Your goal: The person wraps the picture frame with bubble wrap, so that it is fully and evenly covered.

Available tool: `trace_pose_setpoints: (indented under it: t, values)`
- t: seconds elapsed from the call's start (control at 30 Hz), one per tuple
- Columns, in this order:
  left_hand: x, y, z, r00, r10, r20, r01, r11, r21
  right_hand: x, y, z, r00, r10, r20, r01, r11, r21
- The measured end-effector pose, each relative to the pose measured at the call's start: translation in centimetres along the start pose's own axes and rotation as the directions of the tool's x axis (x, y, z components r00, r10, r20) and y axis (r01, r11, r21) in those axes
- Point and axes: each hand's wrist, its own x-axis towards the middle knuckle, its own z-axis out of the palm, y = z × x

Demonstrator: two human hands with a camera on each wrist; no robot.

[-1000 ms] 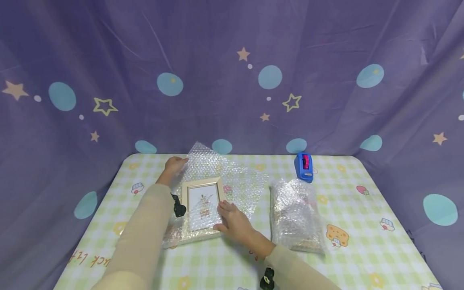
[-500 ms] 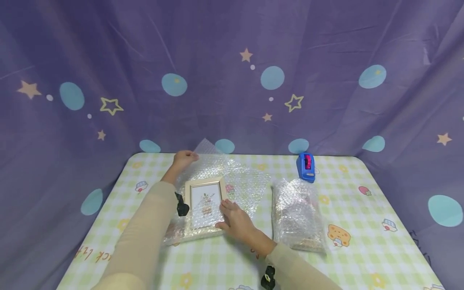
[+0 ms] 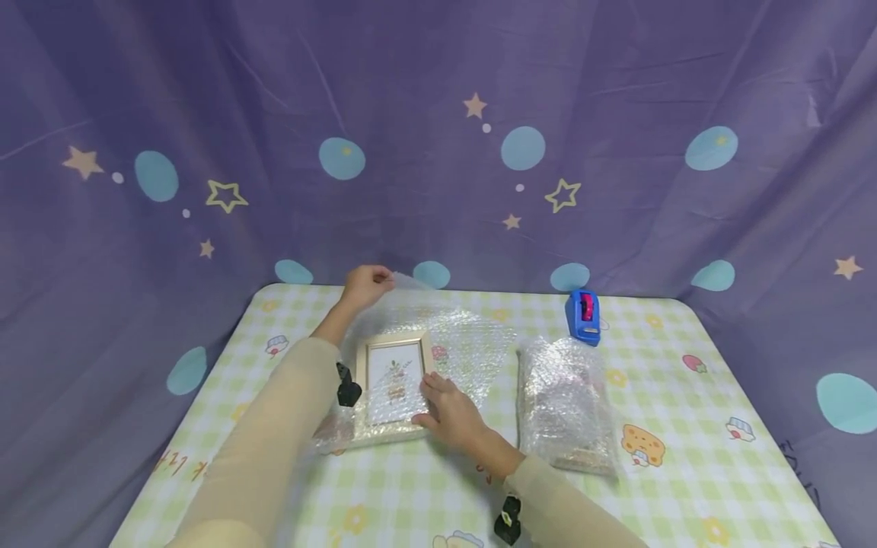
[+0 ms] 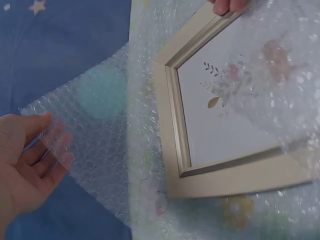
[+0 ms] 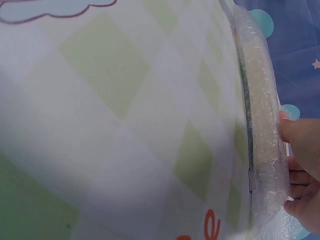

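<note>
In the head view a cream picture frame (image 3: 396, 380) with a leafy print lies on a sheet of bubble wrap (image 3: 473, 342), part of which is folded over its lower side. My left hand (image 3: 366, 288) pinches the sheet's far corner; in the left wrist view the thumb is above the wrap (image 4: 100, 135) and the fingers show through from beneath. My right hand (image 3: 452, 411) rests on the frame's right side, fingers extended, holding the folded wrap down. The right wrist view shows that hand (image 5: 305, 165) at the wrapped edge of the frame (image 5: 262, 105).
A second bubble-wrapped package (image 3: 567, 407) lies to the right of my right hand. Behind it stands a blue tape dispenser (image 3: 584, 318) with a pink core. The checked tablecloth (image 3: 685, 441) ends at a purple curtain (image 3: 438, 137) at the back.
My left hand has moved away from me and to the right, drawing the wrap's far corner up and over. The right hand has stayed on the frame. The head view has shifted slightly.
</note>
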Motion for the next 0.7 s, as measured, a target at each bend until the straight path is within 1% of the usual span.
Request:
trace_pose_setpoints:
  t: [0.1,0.17,0.27,0.4,0.47,0.6,0.7]
  values:
    - [-0.8,0.6,-0.3,0.999,0.038,-0.008,-0.038,0.999,0.031,0.0,0.0,0.0,1.0,-0.001,-0.005,0.001,1.0,0.008]
    - [-1.5,0.9,-0.6,0.997,0.078,-0.019,-0.077,0.995,0.062,-0.1,0.0,0.0,1.0,-0.001,-0.006,0.001,1.0,0.016]
    - [-2.8,1.4,-1.0,0.989,0.148,-0.022,-0.145,0.985,0.097,0.0,-0.1,0.0,1.0,-0.003,-0.005,0.003,1.0,0.023]
    - [-4.6,1.8,-1.1,0.977,0.215,-0.004,-0.213,0.971,0.107,-0.1,0.0,-0.1,1.0,-0.002,-0.001,0.002,1.0,0.029]
    - [-5.5,1.9,-1.2,0.973,0.229,0.014,-0.229,0.968,0.105,0.0,0.0,-0.1,1.0,-0.003,0.002,0.003,1.0,0.024]
    - [-7.8,1.8,-1.0,0.972,0.23,0.047,-0.233,0.967,0.102,0.0,0.0,0.1,1.0,-0.003,0.007,0.003,1.0,0.013]
    - [-9.9,1.5,-0.2,0.973,0.222,0.057,-0.227,0.969,0.1,0.0,0.0,0.2,1.0,0.0,0.01,0.0,1.0,0.011]
